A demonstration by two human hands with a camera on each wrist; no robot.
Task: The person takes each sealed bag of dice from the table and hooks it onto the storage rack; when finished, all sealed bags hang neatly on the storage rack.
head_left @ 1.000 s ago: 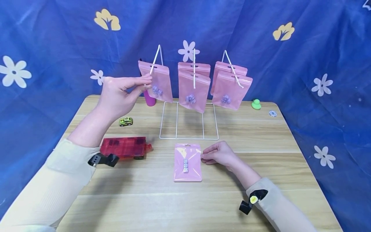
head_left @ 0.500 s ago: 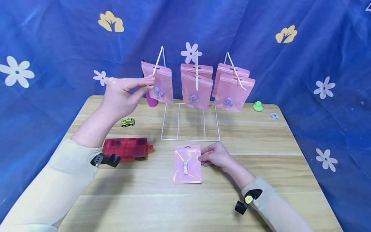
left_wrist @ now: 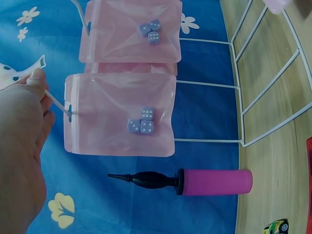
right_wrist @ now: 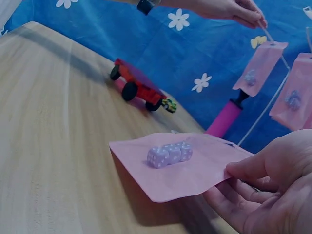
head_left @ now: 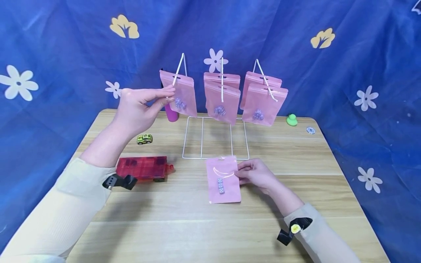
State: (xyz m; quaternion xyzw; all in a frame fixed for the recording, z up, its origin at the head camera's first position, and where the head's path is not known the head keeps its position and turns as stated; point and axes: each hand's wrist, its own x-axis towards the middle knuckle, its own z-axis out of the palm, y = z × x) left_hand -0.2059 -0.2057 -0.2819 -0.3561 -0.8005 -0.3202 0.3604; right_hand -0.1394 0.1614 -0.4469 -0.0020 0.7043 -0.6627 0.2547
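Note:
A white wire rack (head_left: 215,137) at the back of the wooden table (head_left: 164,226) carries several pink zip bags on its pegs, each with small lilac dice inside. My left hand (head_left: 139,106) (left_wrist: 24,146) is raised and pinches the tip of the left peg (left_wrist: 54,101) just in front of the left hanging bag (head_left: 181,95) (left_wrist: 122,114). My right hand (head_left: 254,174) (right_wrist: 273,190) pinches the right edge of a loose pink bag (head_left: 223,180) (right_wrist: 180,163) with three dice, lifted slightly off the table.
A red translucent toy trailer (head_left: 143,168) and a small yellow-green toy car (head_left: 144,138) sit left of the rack. A magenta hand pump (head_left: 171,111) (left_wrist: 195,181) stands behind it. A green toy (head_left: 291,119) and a small white token (head_left: 310,130) lie at the back right.
My right hand has taken hold of the loose bag and lifted it a little up and to the right. The left hand has stayed at the peg.

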